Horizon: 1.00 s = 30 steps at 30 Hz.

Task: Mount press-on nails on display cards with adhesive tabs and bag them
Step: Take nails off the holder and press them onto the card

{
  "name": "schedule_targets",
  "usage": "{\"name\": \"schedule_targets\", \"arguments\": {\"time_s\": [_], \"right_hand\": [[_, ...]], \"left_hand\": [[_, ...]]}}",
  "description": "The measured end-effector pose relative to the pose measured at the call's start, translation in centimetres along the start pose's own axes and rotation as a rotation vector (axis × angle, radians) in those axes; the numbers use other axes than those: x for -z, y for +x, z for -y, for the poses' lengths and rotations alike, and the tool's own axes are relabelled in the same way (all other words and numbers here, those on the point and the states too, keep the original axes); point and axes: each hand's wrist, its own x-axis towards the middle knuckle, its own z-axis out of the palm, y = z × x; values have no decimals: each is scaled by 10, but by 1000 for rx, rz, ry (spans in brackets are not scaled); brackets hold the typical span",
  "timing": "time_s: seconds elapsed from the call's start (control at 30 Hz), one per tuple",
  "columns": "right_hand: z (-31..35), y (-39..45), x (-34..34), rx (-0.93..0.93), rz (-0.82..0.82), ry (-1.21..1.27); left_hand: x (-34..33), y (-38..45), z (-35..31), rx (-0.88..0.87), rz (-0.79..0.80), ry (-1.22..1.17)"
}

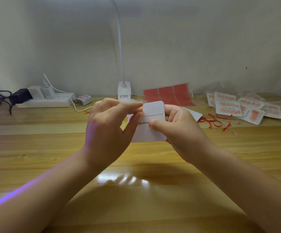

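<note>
Two hands above the table, right hand gripping display card; left hand fingers pinching its top edge

The display card is plain white with black lettering reading "Handmad" and a pale strip across its upper part, and the table under it is honey-yellow wood with darker grain streaks. The adhesive tab sheets are red, ruled into 3 columns of thin pale-lined strips, with curled red backing strips lying near them. The bagged cards are white with rows of orange-pink nails; the power strip is white and the adapter on it black.
</note>
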Motion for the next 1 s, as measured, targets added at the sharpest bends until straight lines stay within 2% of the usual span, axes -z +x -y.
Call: {"name": "schedule_targets", "arguments": {"time_s": [0.17,0.37,0.57,0.8,0.87,1.0], "right_hand": [[-1,0,0,-2,-3,12],[-1,0,0,1,-12,-2],[-1,-1,-1,6,-28,-15],[-8,1,1,-30,-42,13],[-9,1,3,-39,-54,28],[-9,5,8,-74,-55,125]], "left_hand": [[2,1,-1,-35,-19,63],[2,3,-3,-175,-91,228],[2,1,-3,-134,-54,195],[0,0,-1,-165,20,224],[-2,-2,-2,-42,54,92],[-3,-2,-5,470,113,-376]]}}
